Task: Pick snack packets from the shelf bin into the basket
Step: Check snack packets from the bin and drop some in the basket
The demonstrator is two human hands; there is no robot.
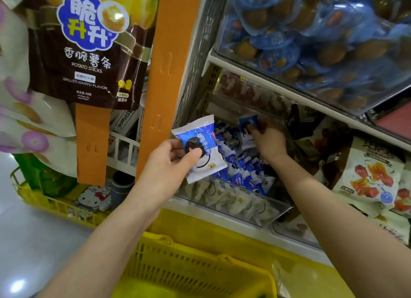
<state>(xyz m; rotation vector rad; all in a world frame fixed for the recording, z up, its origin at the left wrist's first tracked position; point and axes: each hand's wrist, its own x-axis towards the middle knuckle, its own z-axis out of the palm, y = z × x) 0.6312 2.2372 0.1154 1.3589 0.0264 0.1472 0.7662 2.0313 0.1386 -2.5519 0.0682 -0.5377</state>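
Observation:
My left hand (169, 162) pinches a blue-and-white cookie snack packet (200, 146) in front of the shelf, above the basket. Inside the clear shelf bin (262, 208), which is piled with several like packets (242, 168), my right hand (270, 142) grips another blue packet (248, 125) near the back. The yellow plastic basket (184, 266) sits below both arms at the bottom of the view; its inside is mostly out of frame.
An orange upright post (169, 60) stands left of the bin, with a brown potato-sticks bag (89, 46) hanging beside it. Above is a bin of blue egg packs (322, 37). Orange-printed snack bags (373, 175) lie to the right. Another yellow basket (55, 204) sits at left.

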